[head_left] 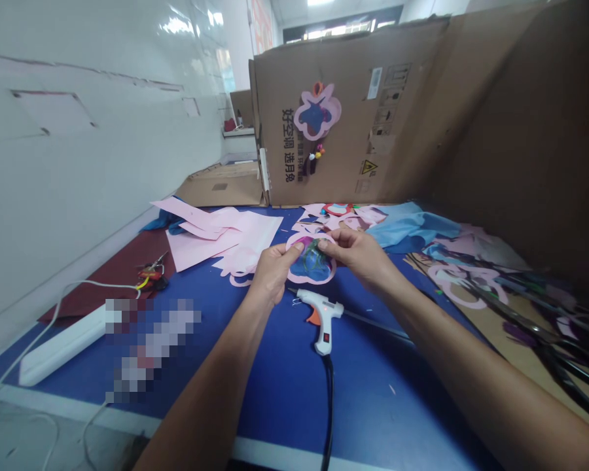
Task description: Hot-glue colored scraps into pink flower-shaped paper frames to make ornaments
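Holding a pink-rimmed cutout (311,266) are left hand (273,269) and right hand (357,254).

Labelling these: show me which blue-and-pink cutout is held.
The lower cutout, between left hand and right hand; the upper cutout is up against the cardboard box.

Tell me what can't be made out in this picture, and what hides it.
All in the head view:
Left hand: its fingers behind the pink-edged cutout, hidden by the cutout.
Grey rod behind the glue gun: far end, hidden by the right forearm.
Scissors: handle ends, cut off by the right edge.
Black cord: far end, cut off by the bottom edge.
Long object at left: details, pixelated.
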`<state>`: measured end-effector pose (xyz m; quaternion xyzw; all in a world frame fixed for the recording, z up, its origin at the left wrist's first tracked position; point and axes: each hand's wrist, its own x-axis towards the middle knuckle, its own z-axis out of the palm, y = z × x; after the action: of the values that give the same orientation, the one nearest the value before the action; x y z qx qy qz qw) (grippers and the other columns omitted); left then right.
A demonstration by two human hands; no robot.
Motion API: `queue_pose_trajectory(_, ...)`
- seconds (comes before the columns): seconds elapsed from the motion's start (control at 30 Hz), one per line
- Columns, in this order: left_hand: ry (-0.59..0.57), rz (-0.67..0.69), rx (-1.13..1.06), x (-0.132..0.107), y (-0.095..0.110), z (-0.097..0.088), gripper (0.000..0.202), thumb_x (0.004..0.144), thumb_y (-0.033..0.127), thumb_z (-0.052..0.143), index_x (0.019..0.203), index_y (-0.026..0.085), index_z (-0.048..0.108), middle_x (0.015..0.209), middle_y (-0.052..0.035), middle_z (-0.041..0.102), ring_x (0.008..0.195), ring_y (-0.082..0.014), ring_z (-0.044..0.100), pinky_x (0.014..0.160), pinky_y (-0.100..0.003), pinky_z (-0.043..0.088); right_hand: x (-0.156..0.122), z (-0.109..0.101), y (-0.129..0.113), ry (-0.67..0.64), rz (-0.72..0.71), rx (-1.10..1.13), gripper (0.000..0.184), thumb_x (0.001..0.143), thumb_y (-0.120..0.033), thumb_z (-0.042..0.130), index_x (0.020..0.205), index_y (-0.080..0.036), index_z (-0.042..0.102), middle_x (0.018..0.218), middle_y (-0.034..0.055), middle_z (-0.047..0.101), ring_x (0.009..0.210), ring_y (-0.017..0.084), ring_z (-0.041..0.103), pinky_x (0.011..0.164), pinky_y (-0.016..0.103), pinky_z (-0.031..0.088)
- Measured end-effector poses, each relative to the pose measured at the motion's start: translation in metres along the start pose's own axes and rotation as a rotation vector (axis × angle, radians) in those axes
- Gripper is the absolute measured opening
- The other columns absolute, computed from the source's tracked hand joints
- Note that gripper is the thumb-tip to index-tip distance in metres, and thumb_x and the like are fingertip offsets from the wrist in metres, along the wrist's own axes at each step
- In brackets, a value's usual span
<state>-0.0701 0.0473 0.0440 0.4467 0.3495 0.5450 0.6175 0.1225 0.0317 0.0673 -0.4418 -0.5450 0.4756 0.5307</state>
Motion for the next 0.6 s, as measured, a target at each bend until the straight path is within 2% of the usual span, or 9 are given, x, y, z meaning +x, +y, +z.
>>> queue_pose_trajectory(0.1, -0.018, -0.022, -0.009, -0.0002, 0.0003, 0.0016, 0.055, 0.064, 0.063, 0.107, 0.080, 0.015, 0.085, 0.082, -0.0094, 0.084, 0.076, -0.0218, 0.075, 0.084, -0.037, 0.061, 0.0024, -0.0026, 0.0036, 0.007, -0.004, -0.006, 0.062, 0.060, -0.074, 0.102, 0.074, -0.023, 0.071, 0.064, -0.0031, 0.065, 0.057, 0.014, 0.055, 0.057, 0.031, 0.049)
queue_pose_trajectory(0.23, -0.057, -0.056, -0.041, -0.0004, 0.0013, 0.0017, 0.063, 0.069, 0.070, 0.103, 0.092, 0.014, 0.087, 0.090, -0.0127, 0.086, 0.083, -0.0258, 0.079, 0.089, -0.041, 0.061, 0.0054, -0.0054, 0.0077, 0.045, -0.012, -0.009, 0.060, 0.062, -0.071, 0.102, 0.072, -0.024, 0.067, 0.066, -0.0025, 0.065, 0.058, 0.014, 0.055, 0.058, 0.031, 0.049)
queue_pose_trajectory(0.37, -0.117, -0.044, 0.014, -0.0007, -0.0002, 0.0003, 0.055, 0.069, 0.063, 0.105, 0.089, 0.015, 0.087, 0.091, -0.0123, 0.086, 0.081, -0.0233, 0.078, 0.090, -0.041, 0.061, 0.0054, -0.0057, 0.0079, 0.049, -0.017, -0.016, 0.059, 0.063, -0.071, 0.102, 0.074, -0.024, 0.068, 0.069, -0.0017, 0.066, 0.060, 0.015, 0.055, 0.058, 0.032, 0.050)
queue_pose_trajectory(0.6, -0.062, -0.020, 0.011, 0.0013, -0.0059, -0.0006, 0.050, 0.069, 0.059, 0.105, 0.086, 0.016, 0.087, 0.088, -0.0109, 0.086, 0.079, -0.0212, 0.077, 0.088, -0.039, 0.061, 0.0041, -0.0054, 0.0073, 0.046, -0.004, 0.003, 0.057, 0.065, -0.069, 0.102, 0.077, -0.023, 0.070, 0.071, -0.0016, 0.067, 0.061, 0.014, 0.056, 0.060, 0.031, 0.050)
